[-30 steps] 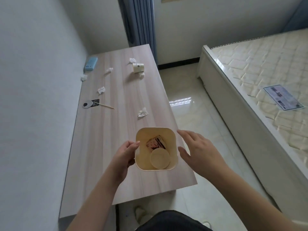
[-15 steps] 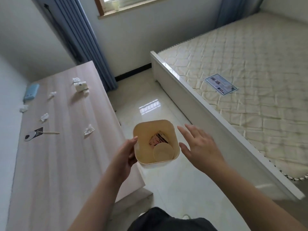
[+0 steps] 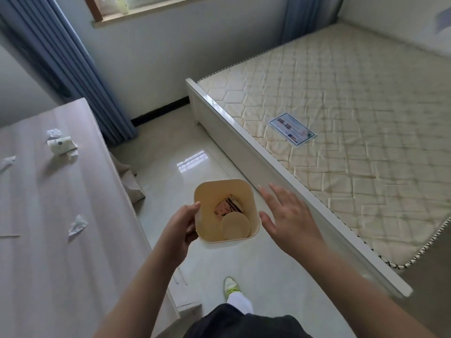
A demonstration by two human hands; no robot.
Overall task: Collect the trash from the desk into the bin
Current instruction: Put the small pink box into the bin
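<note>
My left hand [image 3: 183,225] grips the left rim of a small cream bin [image 3: 212,191], holding it in the air above the tiled floor, right of the desk. Inside the bin lie a round cream lid [image 3: 235,226] and a striped wrapper [image 3: 228,206]. My right hand [image 3: 288,215] hovers just right of the bin with fingers spread, holding nothing. On the wooden desk [image 3: 48,240] at the left lie crumpled tissues [image 3: 77,225], [image 3: 53,133], [image 3: 8,161] and a small paper cup on its side [image 3: 61,145].
A bed with a bare quilted mattress [image 3: 341,118] and a white frame fills the right; a leaflet [image 3: 292,128] lies on it. Blue curtains [image 3: 61,69] hang behind the desk. Shiny floor tiles run between desk and bed. My foot [image 3: 230,286] stands below the bin.
The bin has moved off the desk top to the right and now hangs over the floor. The view has swung right toward the bed. My right hand stays beside the bin.
</note>
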